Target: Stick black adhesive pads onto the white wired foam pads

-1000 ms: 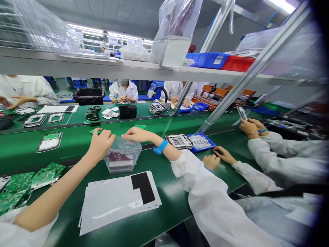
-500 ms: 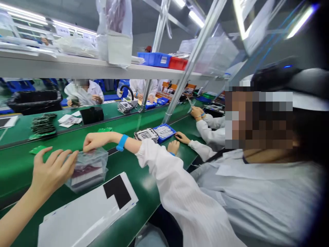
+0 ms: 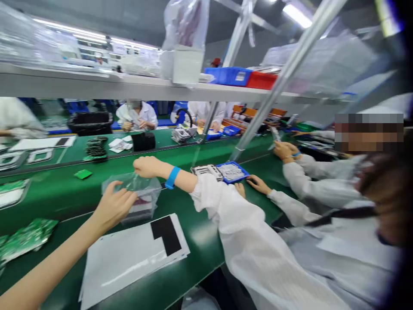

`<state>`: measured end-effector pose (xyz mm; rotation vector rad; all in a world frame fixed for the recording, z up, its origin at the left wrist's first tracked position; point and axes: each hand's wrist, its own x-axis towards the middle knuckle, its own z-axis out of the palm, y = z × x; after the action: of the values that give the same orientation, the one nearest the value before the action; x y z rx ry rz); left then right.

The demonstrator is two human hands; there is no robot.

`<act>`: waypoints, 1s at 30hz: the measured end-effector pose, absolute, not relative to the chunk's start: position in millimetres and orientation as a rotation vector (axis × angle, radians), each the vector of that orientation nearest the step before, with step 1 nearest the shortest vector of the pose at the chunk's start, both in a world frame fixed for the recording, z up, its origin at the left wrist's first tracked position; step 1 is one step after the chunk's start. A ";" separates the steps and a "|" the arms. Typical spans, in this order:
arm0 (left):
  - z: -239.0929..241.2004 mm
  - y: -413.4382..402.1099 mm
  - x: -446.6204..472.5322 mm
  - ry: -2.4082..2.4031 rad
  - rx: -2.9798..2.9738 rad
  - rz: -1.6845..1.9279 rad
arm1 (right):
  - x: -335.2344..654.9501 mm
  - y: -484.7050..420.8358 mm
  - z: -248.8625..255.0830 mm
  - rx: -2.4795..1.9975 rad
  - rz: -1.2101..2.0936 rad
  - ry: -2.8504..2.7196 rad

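A clear plastic bag with a stack of dark red and white parts inside stands on the green belt. My left hand grips the bag's left side, fingers curled on the film. My right hand, with a blue wrist strap and a white sleeve, pinches the bag's top edge at the far side. A stack of white sheets with a black patch lies just in front of the bag.
Green circuit boards lie at the left, one small green board farther back. A blue tray and a grey frame sit to the right, near a co-worker's hands. A metal post slants up to the shelf.
My left hand has slid from the bag's top edge down to its left side. My right hand stays on the top edge. The view swung right, then partly back.
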<state>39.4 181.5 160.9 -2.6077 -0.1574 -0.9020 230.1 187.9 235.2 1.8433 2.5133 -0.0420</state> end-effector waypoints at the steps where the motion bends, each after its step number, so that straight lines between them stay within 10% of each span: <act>1: 161.1 179.7 37.7 -0.192 -2.625 -0.874 | 229.3 189.2 232.9 1.851 -0.009 2.503; 30: 87.0 178.2 55.4 -0.716 -2.448 -0.757 | 186.5 195.1 203.8 1.734 -0.139 2.333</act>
<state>55.4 178.2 87.0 -2.4484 -0.7157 -0.7570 186.5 195.1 203.8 1.7341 2.3327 -0.1388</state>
